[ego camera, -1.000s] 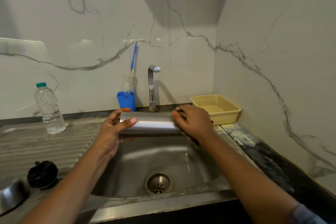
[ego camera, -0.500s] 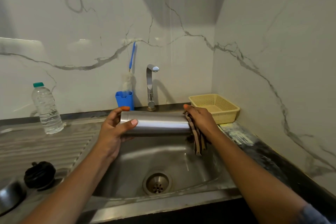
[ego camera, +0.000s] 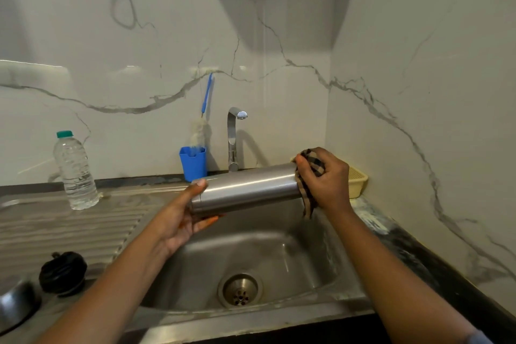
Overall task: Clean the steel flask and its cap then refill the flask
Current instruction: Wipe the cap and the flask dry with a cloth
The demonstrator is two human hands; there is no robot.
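A stainless steel sink basin (ego camera: 279, 254) is set into the ribbed metal surface (ego camera: 69, 226). Above the basin, a cylindrical brushed-steel flask (ego camera: 245, 187) is held almost level and is gripped at one end by the left hand (ego camera: 181, 218). The other end is covered by the right hand (ego camera: 329, 179), in which a brown checked cloth (ego camera: 308, 201) is clutched. A round black cap (ego camera: 62, 272) is seen on the surface, well apart.

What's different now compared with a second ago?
The right hand slid the checked cloth rightward along the steel flask to its end, now raised a little. The left hand still grips the other end over the sink; the black cap and water bottle sit where they were.
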